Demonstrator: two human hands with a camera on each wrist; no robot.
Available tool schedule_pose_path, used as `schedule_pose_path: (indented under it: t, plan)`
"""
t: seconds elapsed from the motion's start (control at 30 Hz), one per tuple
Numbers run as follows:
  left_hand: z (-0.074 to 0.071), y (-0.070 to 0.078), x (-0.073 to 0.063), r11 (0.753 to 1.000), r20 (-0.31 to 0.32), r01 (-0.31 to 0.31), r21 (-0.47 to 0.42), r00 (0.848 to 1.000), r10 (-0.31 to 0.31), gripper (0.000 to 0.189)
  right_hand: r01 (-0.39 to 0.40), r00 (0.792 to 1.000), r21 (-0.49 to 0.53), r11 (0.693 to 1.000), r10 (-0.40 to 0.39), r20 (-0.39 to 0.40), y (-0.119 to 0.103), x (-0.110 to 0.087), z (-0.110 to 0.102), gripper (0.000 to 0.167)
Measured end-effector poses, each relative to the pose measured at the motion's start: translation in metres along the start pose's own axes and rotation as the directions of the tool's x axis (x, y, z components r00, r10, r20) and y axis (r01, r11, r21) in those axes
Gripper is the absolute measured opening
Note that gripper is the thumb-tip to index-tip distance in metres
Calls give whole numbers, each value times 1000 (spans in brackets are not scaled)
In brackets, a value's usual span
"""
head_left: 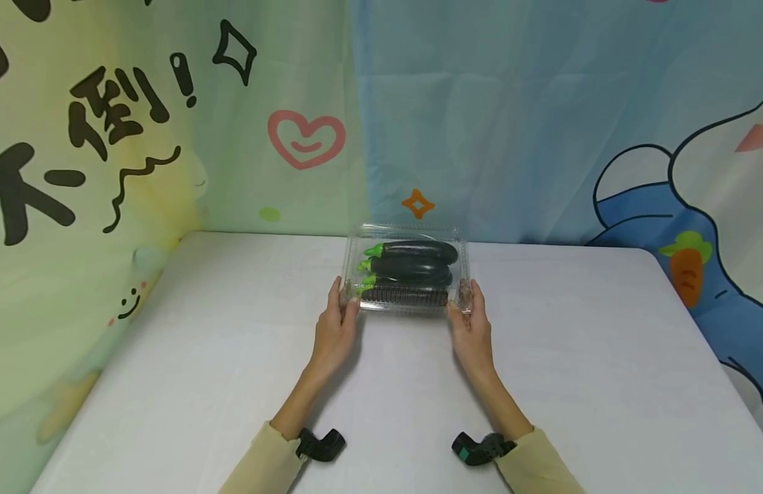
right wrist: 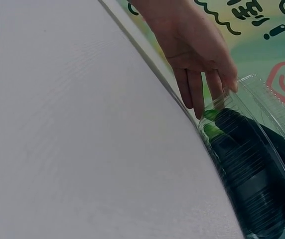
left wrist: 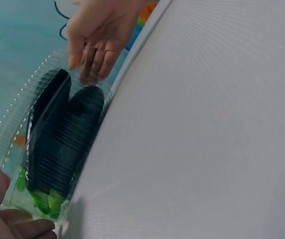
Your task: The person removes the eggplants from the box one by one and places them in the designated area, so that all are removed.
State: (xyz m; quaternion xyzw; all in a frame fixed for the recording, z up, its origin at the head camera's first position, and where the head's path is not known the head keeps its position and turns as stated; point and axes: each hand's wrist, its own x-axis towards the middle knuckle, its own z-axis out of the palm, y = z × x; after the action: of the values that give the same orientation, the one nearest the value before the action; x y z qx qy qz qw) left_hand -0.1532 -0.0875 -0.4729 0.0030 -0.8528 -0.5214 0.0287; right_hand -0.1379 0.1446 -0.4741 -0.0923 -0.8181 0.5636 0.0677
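A clear plastic box (head_left: 409, 232) is held by two hands at the far part of the tabletop (head_left: 406, 412); whether its base is supported there cannot be told. At least three dark eggplants (head_left: 418, 266) are laid side by side inside the box, their green stems (head_left: 374, 251) turned toward its left end. That end is held by the left hand (head_left: 336, 329): the edge is pinched between thumb and fingers, the grip parted only slightly around it. The right end of the box is held in the same way by the right hand (head_left: 473, 333), its grip likewise narrowed onto the edge. On the person's side of the box, pale yellow sleeves (head_left: 264, 463) are worn, and a black device (head_left: 322, 444) is strapped to each wrist. Behind the box a printed curtain (head_left: 480, 103) is hung. On it, a pink heart (head_left: 301, 165) is shown up and to the left of the box, an orange star (head_left: 427, 204) just above it, and a carrot (head_left: 687, 274) well to its right.
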Motion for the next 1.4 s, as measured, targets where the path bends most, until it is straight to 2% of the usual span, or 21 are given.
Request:
schedule_pose_path:
  t: [1.0, 1.4]
  plan:
    - [1, 3, 0, 999, -37, -16, 50, 999, 17, 57, -32, 999, 14, 999, 32, -8, -3, 0, 0, 62]
    - [1, 5, 0, 997, -67, -34, 73, 997, 39, 54, 5, 999, 5, 1000, -5, -34, -3, 0, -1, 59]
